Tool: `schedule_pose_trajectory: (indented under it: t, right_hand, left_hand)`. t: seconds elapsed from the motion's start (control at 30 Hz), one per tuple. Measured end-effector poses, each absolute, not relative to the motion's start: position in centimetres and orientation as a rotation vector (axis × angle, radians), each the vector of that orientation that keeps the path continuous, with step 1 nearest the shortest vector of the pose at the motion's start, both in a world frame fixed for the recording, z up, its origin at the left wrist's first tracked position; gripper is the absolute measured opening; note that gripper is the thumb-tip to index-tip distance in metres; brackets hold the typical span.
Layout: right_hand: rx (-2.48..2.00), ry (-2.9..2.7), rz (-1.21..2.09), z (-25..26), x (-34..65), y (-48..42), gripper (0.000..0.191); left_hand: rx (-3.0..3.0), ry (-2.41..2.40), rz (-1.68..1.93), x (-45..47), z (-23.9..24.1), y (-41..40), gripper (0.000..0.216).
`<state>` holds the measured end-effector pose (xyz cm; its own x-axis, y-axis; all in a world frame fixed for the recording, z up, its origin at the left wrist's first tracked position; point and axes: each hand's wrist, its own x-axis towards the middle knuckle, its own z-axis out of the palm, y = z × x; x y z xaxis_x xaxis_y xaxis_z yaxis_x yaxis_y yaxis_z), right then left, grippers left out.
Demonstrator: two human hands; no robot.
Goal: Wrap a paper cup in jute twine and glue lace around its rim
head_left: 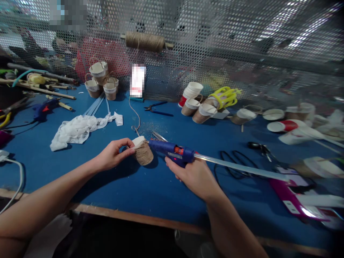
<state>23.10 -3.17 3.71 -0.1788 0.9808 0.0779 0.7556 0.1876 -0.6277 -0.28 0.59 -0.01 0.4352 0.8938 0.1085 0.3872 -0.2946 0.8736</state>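
My left hand [116, 153] pinches the rim of a small paper cup [145, 154] wrapped in brown twine, tilted just above the blue tabletop. A blue hot glue gun [172, 149] is gripped in my right hand [192, 173], its nozzle at the cup's upper right edge. Out of the gun's back runs a long clear glue stick [242, 168]. From the cup, a strand of twine [138, 120] leads up toward a twine spool [145, 41] on the mesh. Scissors [159, 136] lie behind the cup, partly hidden by the gun.
White lace trim [77, 130] is heaped at left, near a second glue gun [44, 108]. Finished twine cups [99, 73] stack behind it. Pliers [159, 107] lie at the back, with more cups [204, 113] to their right. A black cord [236, 168] and purple box [285, 200] occupy the right.
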Motion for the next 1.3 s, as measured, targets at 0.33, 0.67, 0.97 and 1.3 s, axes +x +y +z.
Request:
schedule_pose_trajectory:
  t: [0.33, 0.67, 0.97, 1.3]
  right_hand:
    - [-1.632, -1.88, 0.823, 4.4, 22.9, -2.8, 0.026]
    - [-1.633, -1.859, 0.869, 4.6, 22.7, -3.0, 0.025]
    - [-1.627, -1.88, 0.836, 4.5, 22.7, -2.9, 0.028]
    - [-1.585, -1.974, 0.7, 3.8, 23.1, -3.0, 0.025]
  left_hand:
    - [1.888, 1.095, 0.755, -0.5, -0.4, 0.8, 0.021]
    - [1.914, 1.046, 0.749, -0.9, -0.7, 1.2, 0.021]
    - [1.904, 1.06, 0.741, -0.9, -0.7, 1.2, 0.021]
    - [1.886, 1.057, 0.759, -0.8, -0.7, 1.2, 0.022]
